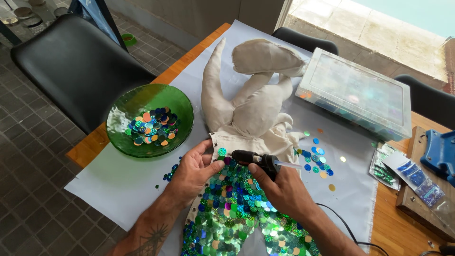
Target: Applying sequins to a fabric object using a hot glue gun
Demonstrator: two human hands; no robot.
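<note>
A: What did the figure show, from largest to smallest?

B: A wooden table point(95, 144) bore a pale sheet point(118, 182), and on it lay a stuffed cream fabric figure point(251, 109). Its long axis ran away from the person toward the far edge; its near part was covered in green, blue and purple sequins point(237, 208). A clear lidded plastic box point(355, 92) stood to the right, a green glass bowl point(149, 118) of loose sequins to the left.

A: And the hands?

B: The left hand point(192, 173) pressed flat on the fabric at the sequin boundary, thumb and forefinger spread beside a single green sequin point(222, 152), gripping nothing. The right hand point(284, 189) was clamped around a black glue gun point(256, 159), its nozzle pointing left toward that sequin, its clear glue stick trailing right.

A: Which hand lay nearer the bare cloth?

B: Both sat at the boundary, close together but not touching; the bare cloth lay just beyond the fingertips, with the left thumb nearest to it.
</note>
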